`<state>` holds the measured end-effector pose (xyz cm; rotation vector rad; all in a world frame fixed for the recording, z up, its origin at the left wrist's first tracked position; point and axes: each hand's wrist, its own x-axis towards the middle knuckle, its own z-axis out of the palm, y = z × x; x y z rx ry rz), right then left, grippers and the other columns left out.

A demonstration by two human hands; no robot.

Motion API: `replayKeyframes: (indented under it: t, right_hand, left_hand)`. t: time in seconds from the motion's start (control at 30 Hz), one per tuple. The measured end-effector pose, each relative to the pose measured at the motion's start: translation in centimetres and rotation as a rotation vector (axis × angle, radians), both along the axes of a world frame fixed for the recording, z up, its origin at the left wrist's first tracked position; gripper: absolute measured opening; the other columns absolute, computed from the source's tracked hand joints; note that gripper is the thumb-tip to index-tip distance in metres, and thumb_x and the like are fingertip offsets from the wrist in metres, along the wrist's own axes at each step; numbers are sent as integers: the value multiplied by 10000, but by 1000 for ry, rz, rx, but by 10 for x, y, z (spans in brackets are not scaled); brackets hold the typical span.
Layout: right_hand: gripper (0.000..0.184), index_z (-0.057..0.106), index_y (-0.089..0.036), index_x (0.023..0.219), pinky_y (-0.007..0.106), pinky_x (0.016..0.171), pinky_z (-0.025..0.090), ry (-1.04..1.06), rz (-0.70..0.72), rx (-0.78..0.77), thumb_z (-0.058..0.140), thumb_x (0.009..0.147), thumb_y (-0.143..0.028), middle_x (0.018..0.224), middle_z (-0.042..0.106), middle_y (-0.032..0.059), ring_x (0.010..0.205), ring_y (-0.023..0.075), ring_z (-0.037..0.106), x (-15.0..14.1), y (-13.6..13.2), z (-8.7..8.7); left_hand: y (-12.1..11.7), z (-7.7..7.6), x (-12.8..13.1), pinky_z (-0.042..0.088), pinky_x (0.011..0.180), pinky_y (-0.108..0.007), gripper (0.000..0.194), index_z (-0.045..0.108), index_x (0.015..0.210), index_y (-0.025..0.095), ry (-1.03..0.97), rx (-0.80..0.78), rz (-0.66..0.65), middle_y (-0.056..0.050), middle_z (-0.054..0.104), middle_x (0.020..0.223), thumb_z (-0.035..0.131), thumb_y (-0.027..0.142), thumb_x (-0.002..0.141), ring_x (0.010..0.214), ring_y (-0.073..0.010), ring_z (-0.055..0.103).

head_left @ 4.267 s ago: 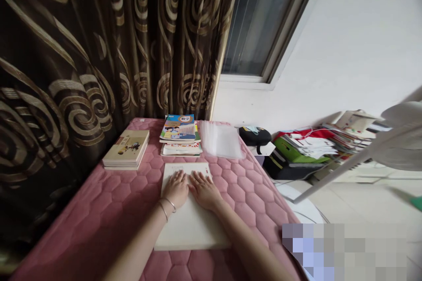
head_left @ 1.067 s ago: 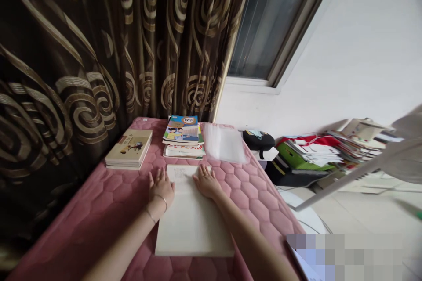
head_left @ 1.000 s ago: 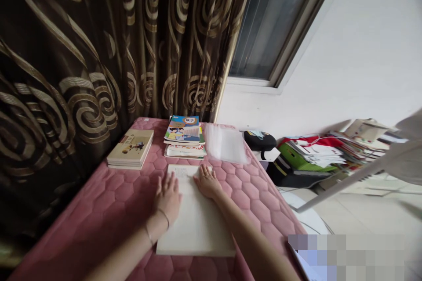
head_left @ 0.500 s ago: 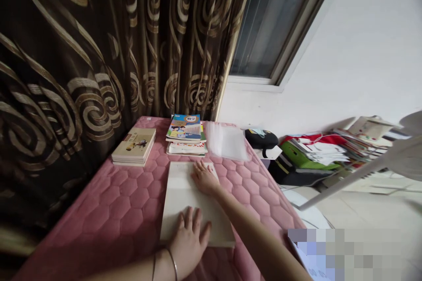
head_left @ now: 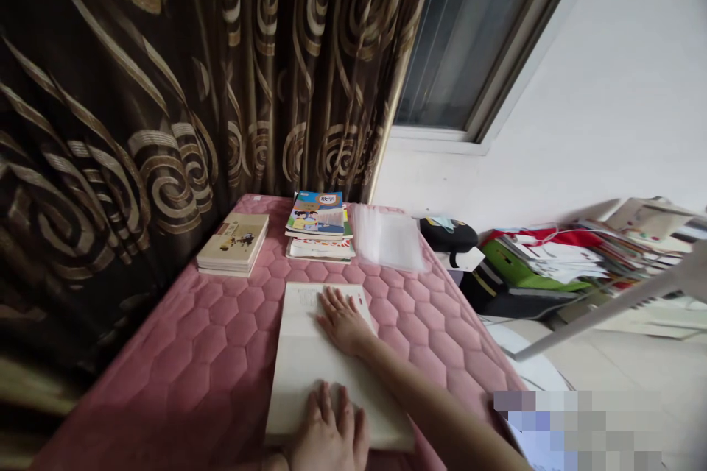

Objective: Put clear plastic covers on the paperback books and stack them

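A book (head_left: 309,364) lies open on the pink quilted bedcover (head_left: 215,360), its pale pages facing up with small print near the far end. My right hand (head_left: 345,322) rests flat on the far page, fingers spread toward its top edge. Nearer to me, my left hand (head_left: 334,430) lies on the near page by the lower edge, fingers stretched out. Neither hand is wrapped round anything. The left wrist is mostly cut off at the bottom of the view.
Tan books (head_left: 235,243) form a stack at the back left. Beside it are colourful textbooks (head_left: 317,217) and a pile of clear plastic covers (head_left: 389,237). A patterned curtain (head_left: 265,73) hangs behind. Right of the bed stand a black case (head_left: 448,234), piled papers (head_left: 552,254) and a white pole (head_left: 602,309).
The book has come somewhat closer to me, and both hands now sit lower in view. My left hand has shifted toward the near edge. The view has turned slightly left.
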<state>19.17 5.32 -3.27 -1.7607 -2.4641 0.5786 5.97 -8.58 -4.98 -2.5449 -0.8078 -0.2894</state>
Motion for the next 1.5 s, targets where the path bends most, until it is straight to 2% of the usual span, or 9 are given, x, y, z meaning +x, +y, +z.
replayKeyframes:
  t: [0.17,0.3,0.37,0.47,0.57,0.67,0.87,1.07,1.5]
  right_hand:
    - [637,156,-179,1487,471,1133,19,-12,-47,13,142,948,-519,1555,65,63,1430,236,14,-2,-6,-2]
    - [634,169,-167,1485,473,1136,30,2,-64,35,134,952,-508,1551,84,68,1429,239,37,-1,-7,-1]
    - [624,168,-158,1484,478,1137,45,8,-52,37,158,954,-486,1550,81,72,1429,246,35,-1,-7,-1]
    - [595,155,-157,1485,497,1131,69,-19,-27,28,268,942,-372,1548,53,84,1428,259,19,-1,-7,-3]
    - [598,168,-155,1483,509,1129,76,-3,-34,43,301,919,-303,1547,77,92,1427,267,44,-1,-6,-5]
    - [599,238,-149,1467,515,1131,75,86,-40,47,333,895,-297,1542,142,89,1423,276,78,3,-3,-5]
    - [514,431,-168,1385,382,1139,188,325,-147,66,330,896,-289,1480,352,74,1396,199,232,5,8,9]
    - [712,169,-50,1469,458,1144,89,186,-25,-10,114,944,-527,1540,123,132,1428,239,34,-17,18,6]
    - [738,143,-54,1475,422,1144,22,-53,-284,22,94,935,-555,1547,68,121,1430,215,33,37,9,-8]
  left_hand:
    - [-9,-17,-4,526,705,-465,303,566,1160,190,29,-54,-2,-175,674,1098,449,224,883,909,-329,672]
    - [0,14,-7,531,690,-403,258,621,1066,211,5,-375,77,-138,669,1115,489,295,861,941,-299,653]
    - [22,37,-8,531,737,-379,368,573,1175,208,-86,-551,166,-120,652,1146,485,359,852,953,-259,638]
    - [79,54,-4,387,1032,-435,479,403,1370,119,-230,-552,344,-157,470,1394,305,219,912,1265,-249,449]
    - [135,42,4,264,1106,-510,509,356,1405,99,-211,-625,434,-141,313,1497,272,229,920,1379,-273,279]
    - [162,19,7,207,1119,-536,535,334,1424,147,-231,-640,518,-112,282,1513,245,357,941,1401,-272,225]
    - [161,6,5,145,1131,-541,561,274,1453,185,-177,-653,533,-83,212,1538,297,324,910,1417,-259,175]
    - [162,10,6,112,1127,-562,567,273,1454,249,-164,-673,553,-44,263,1526,327,325,894,1410,-292,186]
    - [165,20,-35,29,1097,-650,578,285,1444,176,-172,-666,796,-65,210,1536,228,367,902,1415,-263,179]
